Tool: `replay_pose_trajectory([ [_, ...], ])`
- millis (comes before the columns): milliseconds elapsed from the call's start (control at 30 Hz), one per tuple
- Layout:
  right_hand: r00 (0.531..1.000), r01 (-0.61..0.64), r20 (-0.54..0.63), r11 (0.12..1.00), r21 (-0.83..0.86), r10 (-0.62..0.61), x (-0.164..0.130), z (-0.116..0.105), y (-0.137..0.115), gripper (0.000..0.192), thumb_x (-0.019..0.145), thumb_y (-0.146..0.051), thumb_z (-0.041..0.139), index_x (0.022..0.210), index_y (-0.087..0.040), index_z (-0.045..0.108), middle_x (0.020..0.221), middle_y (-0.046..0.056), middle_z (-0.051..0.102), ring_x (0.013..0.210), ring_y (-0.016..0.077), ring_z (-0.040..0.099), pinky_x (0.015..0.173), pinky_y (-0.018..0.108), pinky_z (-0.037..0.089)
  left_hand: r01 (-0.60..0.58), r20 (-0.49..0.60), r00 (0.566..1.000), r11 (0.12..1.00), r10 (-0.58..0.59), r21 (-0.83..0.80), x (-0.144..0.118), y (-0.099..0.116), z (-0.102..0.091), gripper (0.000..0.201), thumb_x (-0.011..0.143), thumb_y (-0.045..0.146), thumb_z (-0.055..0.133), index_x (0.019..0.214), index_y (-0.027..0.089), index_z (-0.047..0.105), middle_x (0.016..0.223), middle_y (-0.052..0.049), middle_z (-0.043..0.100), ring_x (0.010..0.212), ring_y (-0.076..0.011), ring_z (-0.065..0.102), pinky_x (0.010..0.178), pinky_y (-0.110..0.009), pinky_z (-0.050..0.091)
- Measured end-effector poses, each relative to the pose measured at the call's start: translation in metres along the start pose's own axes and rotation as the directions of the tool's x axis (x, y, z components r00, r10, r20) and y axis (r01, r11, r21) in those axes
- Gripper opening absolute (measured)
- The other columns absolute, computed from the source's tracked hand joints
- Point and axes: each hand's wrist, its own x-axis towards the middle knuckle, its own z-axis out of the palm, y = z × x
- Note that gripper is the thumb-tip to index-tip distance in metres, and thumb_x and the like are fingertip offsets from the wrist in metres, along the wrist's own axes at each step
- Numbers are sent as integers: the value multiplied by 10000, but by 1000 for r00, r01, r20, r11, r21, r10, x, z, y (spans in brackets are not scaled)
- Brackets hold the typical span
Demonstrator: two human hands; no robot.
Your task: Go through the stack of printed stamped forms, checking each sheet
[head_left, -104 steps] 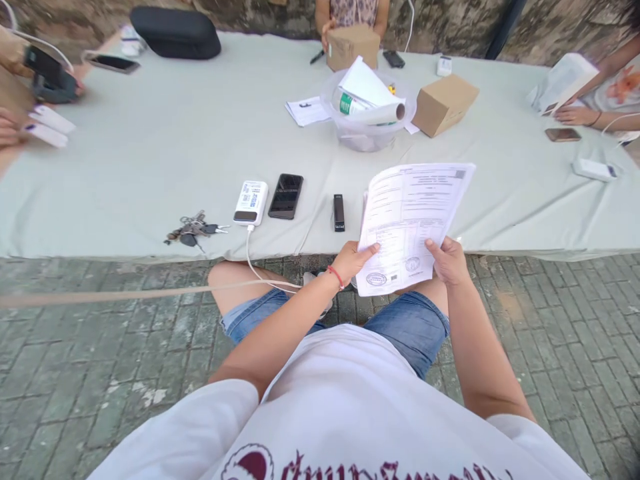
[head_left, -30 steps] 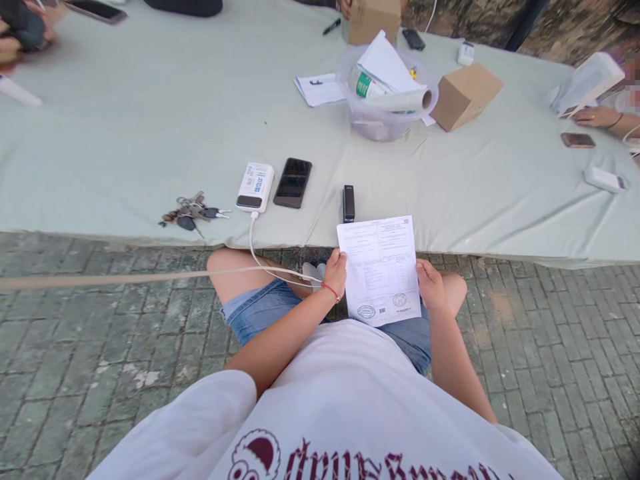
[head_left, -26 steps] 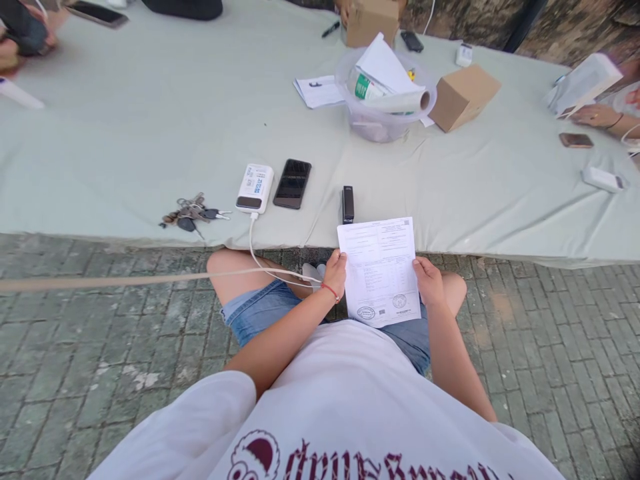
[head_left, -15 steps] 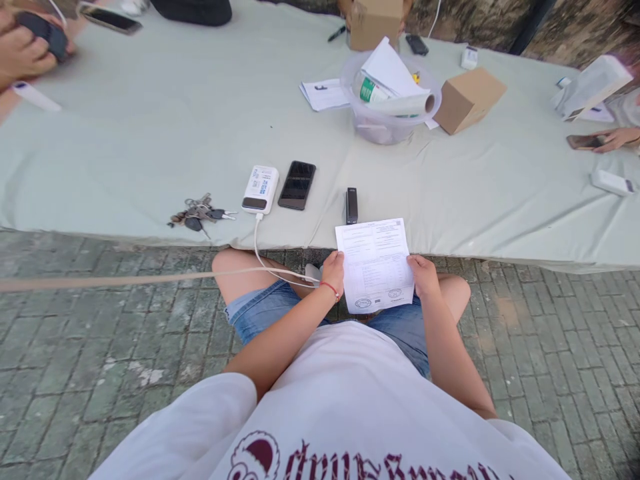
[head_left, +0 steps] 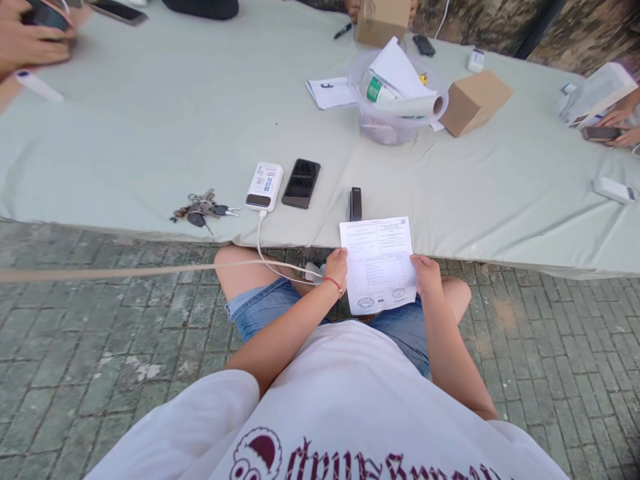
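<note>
A printed sheet of paper [head_left: 380, 267] with round stamps near its lower edge is held up over my lap, its top reaching over the table's front edge. My left hand [head_left: 337, 268], with a red string bracelet at the wrist, pinches the left edge. The right edge is gripped by my right hand [head_left: 427, 275]. Just beyond the sheet lies a black stapler [head_left: 355, 204], partly covered by it. Left of that are a dark smartphone [head_left: 301, 183], a white power bank [head_left: 264, 187] with a cable plugged in, and a bunch of keys [head_left: 203, 209].
Further back on the cloth-covered table [head_left: 165, 133] stand a clear plastic tub [head_left: 390, 133] holding papers and a roll, and a cardboard box [head_left: 477, 103]. Other people's hands show at the left [head_left: 37, 47], far side and right. The white cable [head_left: 259, 243] runs down past my left hand.
The view has shifted slightly, so the table things appear a little further right. My hands keep hold of the sheet. At the right, another person's hands have moved around a phone.
</note>
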Motion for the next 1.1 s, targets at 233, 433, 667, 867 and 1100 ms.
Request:
replay_pose_trajectory([
  [233,996,40,-86,999,34,-37,0,6,0,266,684,-431,696,789,-187,705,750,17,678,741,187,586,662,313,484,-52,39,998,997,50,52,-5,-11,-4,324,788,477,748,729,186,620,773,-22,691,757,-177,626,770,-324,506],
  [433,997,29,-71,999,28,-27,-3,4,6,264,697,-431,689,815,-196,711,802,34,714,781,206,628,702,324,516,-93,19,996,989,92,116,-5,-23,-10,329,834,459,702,681,197,576,686,10,622,712,-163,580,722,-300,478],
  [667,999,-37,27,999,-3,37,-8,-3,-2,264,695,-437,703,824,-207,709,783,28,715,737,203,619,642,315,508,-95,8,995,987,95,126,-31,-27,-17,322,843,472,681,695,200,593,756,-5,646,757,-175,604,760,-322,503],
  [867,998,-4,64,994,-112,11,-6,3,-25,247,722,-449,658,774,-208,667,709,18,679,697,194,589,627,314,491,-15,-29,999,1000,15,-7,-34,-20,-11,275,799,439,728,733,193,626,785,-20,700,762,-183,647,789,-352,539],
  [1100,998,0,68,999,-34,2,-12,12,-41,246,737,-435,672,822,-205,693,750,18,687,722,195,589,657,315,483,69,-49,996,994,-73,-89,-28,-9,-7,252,737,380,784,723,178,634,800,-52,742,799,-205,691,816,-383,558],
])
